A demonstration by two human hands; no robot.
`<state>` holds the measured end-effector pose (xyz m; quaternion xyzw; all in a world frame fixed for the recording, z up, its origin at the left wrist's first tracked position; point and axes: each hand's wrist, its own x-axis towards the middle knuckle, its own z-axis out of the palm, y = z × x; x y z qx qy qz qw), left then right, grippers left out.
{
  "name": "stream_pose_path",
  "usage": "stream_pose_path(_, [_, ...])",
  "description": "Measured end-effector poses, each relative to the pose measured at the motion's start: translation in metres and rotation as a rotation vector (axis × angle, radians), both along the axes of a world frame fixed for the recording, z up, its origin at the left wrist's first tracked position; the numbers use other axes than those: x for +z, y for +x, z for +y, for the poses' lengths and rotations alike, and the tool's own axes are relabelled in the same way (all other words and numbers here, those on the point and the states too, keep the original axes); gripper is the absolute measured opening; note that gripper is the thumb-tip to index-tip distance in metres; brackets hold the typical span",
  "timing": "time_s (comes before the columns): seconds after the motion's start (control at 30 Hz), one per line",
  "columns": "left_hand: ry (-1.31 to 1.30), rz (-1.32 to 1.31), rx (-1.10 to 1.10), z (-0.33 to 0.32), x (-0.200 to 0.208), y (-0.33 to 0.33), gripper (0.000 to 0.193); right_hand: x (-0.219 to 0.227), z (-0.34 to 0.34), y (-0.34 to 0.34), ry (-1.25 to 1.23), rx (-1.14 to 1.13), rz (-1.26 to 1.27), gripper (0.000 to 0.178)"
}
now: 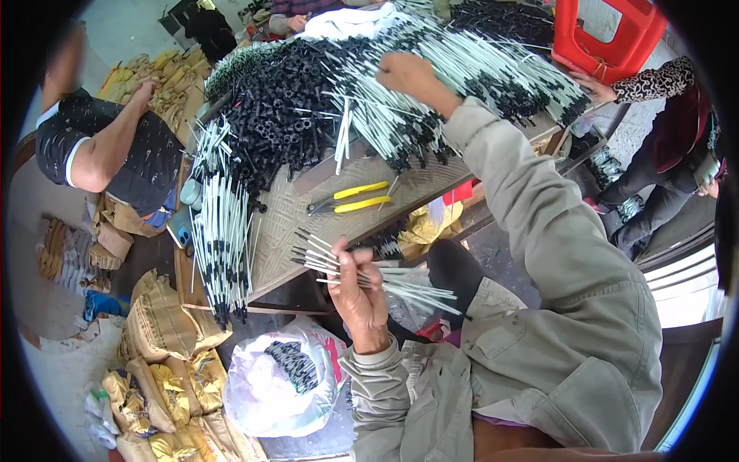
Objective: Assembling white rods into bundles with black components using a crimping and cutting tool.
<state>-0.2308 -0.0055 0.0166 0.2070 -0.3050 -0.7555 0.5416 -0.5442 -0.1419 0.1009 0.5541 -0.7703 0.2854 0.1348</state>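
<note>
My left hand (358, 300) is closed around a loose bundle of thin white rods (419, 289), whose dark thin tips fan out on the left side. It is held just off the table's near edge. Across the table my right hand (408, 75) reaches onto a large pile of white rods with black ends (493, 73). Its fingers are curled together, and whatever they grip is hidden. Left of that pile lies a heap of small black tubular plastic parts (273, 112). Yellow-handled pliers (362, 205) rest on the table between my hands.
More black-and-white rods (219, 239) overhang the table's (281, 223) left end. Below stand a white plastic bag (258, 412) holding small dark parts and several brown sacks (158, 319). A red plastic stool (654, 50) is at far right. Other people stand left (100, 146), far and right (654, 81).
</note>
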Motion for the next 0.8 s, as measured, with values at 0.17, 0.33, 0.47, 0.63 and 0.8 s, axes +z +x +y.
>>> stream_pose_path(0.17, [-0.028, -0.009, -0.064, -0.010, -0.012, -0.002, 0.039, 0.008, 0.110, 0.060, -0.510, 0.181, -0.208, 0.017])
stream_pose_path(0.33, [-0.018, -0.013, -0.077, -0.030, -0.016, -0.017, 0.046, -0.026, 0.207, 0.112, -0.339, 0.457, -0.456, 0.008])
stream_pose_path(0.47, [-0.036, -0.097, 0.091, -0.018, 0.012, -0.031, 0.041, -0.058, 0.210, 0.138, -0.135, 0.493, -0.479, 0.012])
stream_pose_path(0.63, [-0.157, -0.326, 0.373, -0.013, 0.013, -0.027, 0.013, -0.056, 0.165, 0.101, 0.212, 0.969, -0.378, 0.017])
stream_pose_path(0.8, [0.062, -0.072, 0.308, -0.022, 0.011, -0.002, 0.016, -0.004, 0.015, -0.004, -0.059, 0.109, -0.023, 0.026])
